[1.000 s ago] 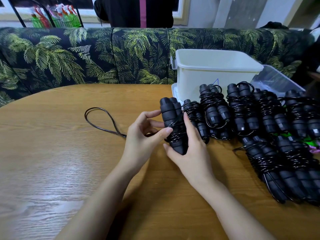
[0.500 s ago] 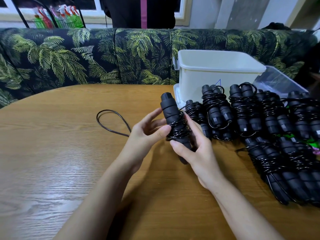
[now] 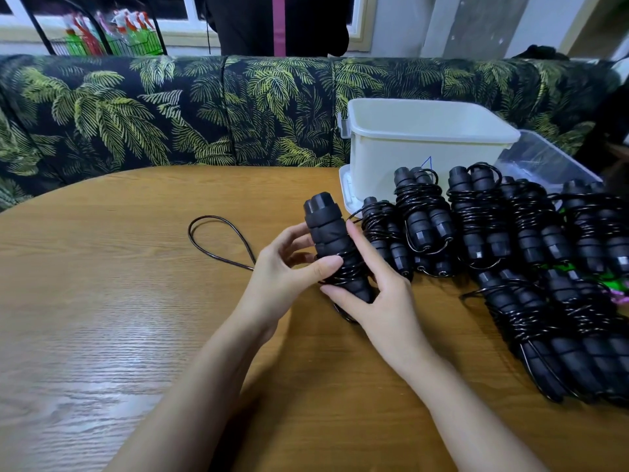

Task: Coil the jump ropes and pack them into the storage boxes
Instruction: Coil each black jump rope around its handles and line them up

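Nearest you, your right hand (image 3: 374,301) curls its fingers round the lower end of the jump rope (image 3: 325,233). Its black handles stand almost upright just above the surface (image 3: 102,301), with cord wound about their middle. Your left hand (image 3: 289,267) pinches the same bundle from the left, thumb on the windings. A loop of cord (image 3: 218,240) trails on the wood further left. To the right, coiled ropes (image 3: 527,233) lie heaped. Behind them stands a white storage box (image 3: 425,144), its contents hidden, with a clear plastic container (image 3: 544,161) at its right.
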